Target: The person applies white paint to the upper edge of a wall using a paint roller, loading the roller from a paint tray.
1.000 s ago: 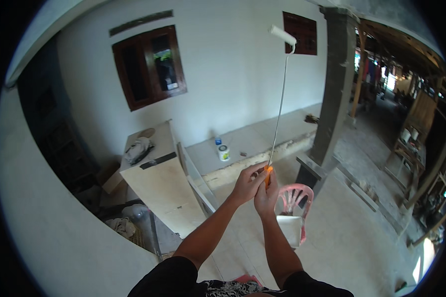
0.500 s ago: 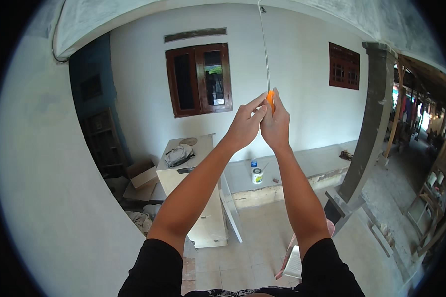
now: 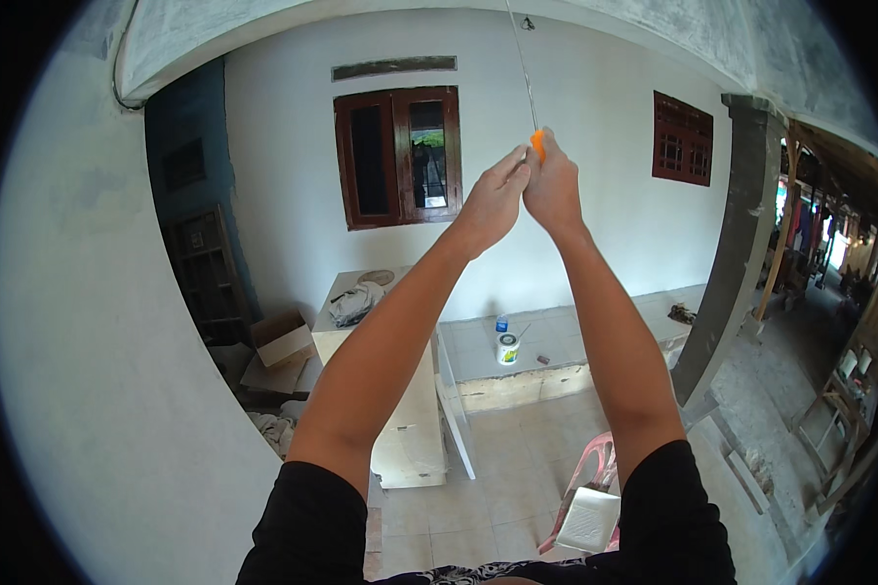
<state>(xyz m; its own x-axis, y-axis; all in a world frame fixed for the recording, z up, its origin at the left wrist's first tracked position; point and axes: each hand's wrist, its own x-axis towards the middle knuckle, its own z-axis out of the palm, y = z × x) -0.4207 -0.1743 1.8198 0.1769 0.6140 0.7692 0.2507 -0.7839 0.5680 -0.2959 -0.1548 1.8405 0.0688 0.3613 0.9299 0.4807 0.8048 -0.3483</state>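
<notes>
Both my arms reach up and forward, hands pressed close together on the orange handle [image 3: 538, 145] of what looks like a long-framed paint roller. Its thin metal rod [image 3: 528, 78] runs up and out of the top of the picture, so the roller's head is hidden. Around the handle my right hand [image 3: 555, 190] is closed. Just beside it, my left hand [image 3: 496, 203] is closed too, its fingers at the handle's lower part. Below my right arm, a white paint tray [image 3: 589, 519] rests on a pink plastic chair [image 3: 600, 453].
A pale cabinet [image 3: 410, 448] with a crumpled cloth [image 3: 355, 304] on top stands to the left. On a tiled ledge [image 3: 458, 349] sit a white tub [image 3: 507, 349] and a blue-labelled cup [image 3: 501, 324]. A grey pillar [image 3: 735, 234] rises at right; a beam [image 3: 361, 29] spans overhead.
Both hands have moved higher with the roller, and its rod's bend has left the top of the picture. More of the chair and tray shows below.
</notes>
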